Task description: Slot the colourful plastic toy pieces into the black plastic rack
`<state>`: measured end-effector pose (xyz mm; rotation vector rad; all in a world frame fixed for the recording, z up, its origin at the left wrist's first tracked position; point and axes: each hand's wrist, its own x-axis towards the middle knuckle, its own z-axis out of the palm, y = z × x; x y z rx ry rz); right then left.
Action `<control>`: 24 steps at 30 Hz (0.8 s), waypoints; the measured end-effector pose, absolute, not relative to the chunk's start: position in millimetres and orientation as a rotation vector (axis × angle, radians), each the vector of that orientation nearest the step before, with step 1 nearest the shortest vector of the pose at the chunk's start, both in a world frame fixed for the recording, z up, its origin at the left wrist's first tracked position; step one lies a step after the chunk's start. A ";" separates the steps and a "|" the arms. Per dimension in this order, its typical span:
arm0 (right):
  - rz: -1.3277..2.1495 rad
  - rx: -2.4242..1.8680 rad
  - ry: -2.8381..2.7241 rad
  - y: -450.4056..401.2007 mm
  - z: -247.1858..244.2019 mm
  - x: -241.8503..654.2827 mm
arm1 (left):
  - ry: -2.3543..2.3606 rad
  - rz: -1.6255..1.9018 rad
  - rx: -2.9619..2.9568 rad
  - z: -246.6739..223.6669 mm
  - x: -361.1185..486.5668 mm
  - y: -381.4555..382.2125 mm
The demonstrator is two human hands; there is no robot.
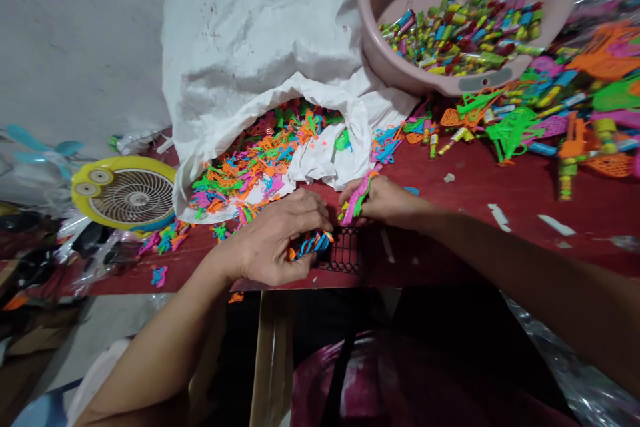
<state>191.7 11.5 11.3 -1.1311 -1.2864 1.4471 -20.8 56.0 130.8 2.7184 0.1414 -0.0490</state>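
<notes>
My left hand (280, 237) is curled round a few small blue and orange plastic pieces (314, 243) near the table's front edge. Pink and green plastic pieces (358, 200) are pinched in my right hand (377, 199), just to the right of the left one. Between and below the hands lies a black grid-like rack (344, 250), partly hidden by the left fingers. Behind them, a white sack (265, 33) lies with its mouth towards me, showing a heap of small bright plastic pieces (260, 160). The exact shape of the held pieces is hard to make out.
A pink tub (373, 27) with many small colourful tubes (460, 30) stands at back right. Beside it are heaped orange and green plastic toys (515, 130). At left sits a yellow-rimmed fan (125, 193). White scraps (556, 225) lie on the red tabletop (465, 240).
</notes>
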 end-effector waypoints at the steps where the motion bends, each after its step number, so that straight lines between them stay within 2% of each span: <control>1: 1.461 -1.112 -1.290 11.1 12.1 192.8 | 0.142 -0.045 2.713 130.6 -21.4 56.0; 6: 1.546 -0.979 -1.329 11.2 10.0 188.6 | 0.151 -0.043 2.708 131.0 -23.1 55.4; 14: 1.495 -0.940 -1.466 20.0 4.2 182.3 | 0.144 -0.025 2.716 131.4 -24.1 55.9; 24: 1.164 -0.867 -1.964 22.5 20.1 180.7 | 0.169 -0.013 2.727 127.4 -26.4 57.5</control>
